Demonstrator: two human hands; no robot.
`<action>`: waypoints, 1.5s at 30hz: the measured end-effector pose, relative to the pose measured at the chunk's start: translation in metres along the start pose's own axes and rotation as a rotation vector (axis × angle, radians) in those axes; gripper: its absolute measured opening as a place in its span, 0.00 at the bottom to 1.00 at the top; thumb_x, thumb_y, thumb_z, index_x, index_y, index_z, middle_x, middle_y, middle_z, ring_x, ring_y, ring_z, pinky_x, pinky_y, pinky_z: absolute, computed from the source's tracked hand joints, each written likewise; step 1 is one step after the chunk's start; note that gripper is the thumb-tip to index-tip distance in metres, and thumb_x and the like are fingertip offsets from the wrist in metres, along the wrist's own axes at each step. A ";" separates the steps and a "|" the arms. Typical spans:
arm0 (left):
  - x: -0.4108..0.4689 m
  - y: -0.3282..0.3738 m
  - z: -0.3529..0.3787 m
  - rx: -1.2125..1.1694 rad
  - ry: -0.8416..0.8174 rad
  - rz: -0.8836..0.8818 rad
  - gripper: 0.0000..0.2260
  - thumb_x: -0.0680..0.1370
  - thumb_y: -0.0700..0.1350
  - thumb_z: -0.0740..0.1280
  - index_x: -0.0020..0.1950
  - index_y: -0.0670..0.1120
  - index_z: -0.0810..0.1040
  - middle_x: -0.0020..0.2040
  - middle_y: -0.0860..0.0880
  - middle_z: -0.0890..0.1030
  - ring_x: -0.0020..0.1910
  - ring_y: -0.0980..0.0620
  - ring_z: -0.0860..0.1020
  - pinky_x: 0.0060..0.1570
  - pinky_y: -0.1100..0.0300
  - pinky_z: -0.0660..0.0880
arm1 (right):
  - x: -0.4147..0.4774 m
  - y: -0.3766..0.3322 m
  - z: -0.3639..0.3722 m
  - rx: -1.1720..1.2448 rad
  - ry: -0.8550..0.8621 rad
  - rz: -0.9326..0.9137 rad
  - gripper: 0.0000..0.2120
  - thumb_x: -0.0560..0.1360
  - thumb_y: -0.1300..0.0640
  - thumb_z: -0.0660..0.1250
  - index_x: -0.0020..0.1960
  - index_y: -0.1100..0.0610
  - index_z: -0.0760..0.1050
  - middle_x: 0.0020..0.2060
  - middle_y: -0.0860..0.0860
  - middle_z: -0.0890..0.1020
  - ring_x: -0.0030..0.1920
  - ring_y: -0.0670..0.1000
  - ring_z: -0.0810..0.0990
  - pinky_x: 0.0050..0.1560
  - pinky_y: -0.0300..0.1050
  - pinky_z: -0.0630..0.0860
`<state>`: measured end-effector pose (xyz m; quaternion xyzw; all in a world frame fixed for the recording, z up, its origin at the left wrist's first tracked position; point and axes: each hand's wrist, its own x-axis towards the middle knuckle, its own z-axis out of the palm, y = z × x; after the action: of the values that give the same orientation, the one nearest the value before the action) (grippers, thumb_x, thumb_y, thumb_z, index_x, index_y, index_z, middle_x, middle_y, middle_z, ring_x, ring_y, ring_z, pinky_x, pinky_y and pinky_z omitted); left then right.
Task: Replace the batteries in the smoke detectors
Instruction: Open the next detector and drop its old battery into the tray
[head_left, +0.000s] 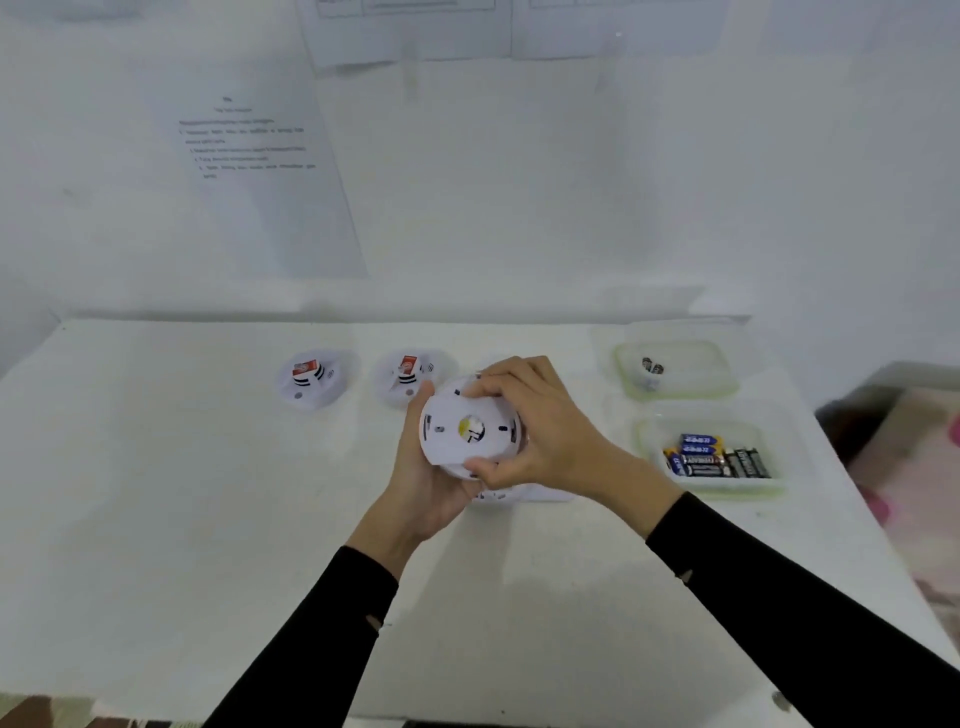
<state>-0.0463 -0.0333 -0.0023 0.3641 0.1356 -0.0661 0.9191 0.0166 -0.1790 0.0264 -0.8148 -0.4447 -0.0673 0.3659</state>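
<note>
Head view: left hand (427, 491) and right hand (543, 431) grip round white smoke detector (448, 434), flat back up, yellowish centre spot.

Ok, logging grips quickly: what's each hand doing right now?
Left hand: holds the smoke detector from beneath.
Right hand: grips the same detector's rim.

The smoke detector (470, 428) looks matt white plastic, the table (182, 493) smooth matt white, the sleeves (779, 597) black cloth.
</note>
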 end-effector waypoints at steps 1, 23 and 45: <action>0.002 -0.004 0.006 -0.002 -0.020 -0.008 0.28 0.81 0.63 0.54 0.64 0.45 0.81 0.64 0.39 0.79 0.61 0.40 0.80 0.56 0.43 0.75 | -0.005 0.000 -0.005 0.030 0.012 0.014 0.32 0.60 0.40 0.71 0.59 0.56 0.75 0.54 0.50 0.75 0.55 0.45 0.66 0.59 0.37 0.65; 0.030 -0.055 0.063 -0.138 -0.045 0.108 0.31 0.76 0.59 0.59 0.76 0.46 0.67 0.68 0.36 0.76 0.67 0.30 0.72 0.64 0.39 0.73 | -0.163 0.063 -0.029 0.029 -0.220 0.234 0.24 0.75 0.42 0.66 0.66 0.53 0.73 0.57 0.47 0.72 0.57 0.43 0.68 0.59 0.30 0.64; 0.055 -0.069 0.102 0.019 -0.040 0.113 0.22 0.80 0.59 0.56 0.69 0.50 0.72 0.60 0.42 0.80 0.57 0.43 0.79 0.62 0.44 0.74 | -0.048 0.069 -0.071 -0.006 0.330 0.322 0.09 0.69 0.69 0.55 0.39 0.58 0.70 0.42 0.48 0.70 0.43 0.49 0.69 0.41 0.33 0.63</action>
<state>0.0116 -0.1543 0.0074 0.3787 0.0956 -0.0227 0.9203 0.0570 -0.2809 0.0202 -0.8542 -0.2427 -0.1417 0.4375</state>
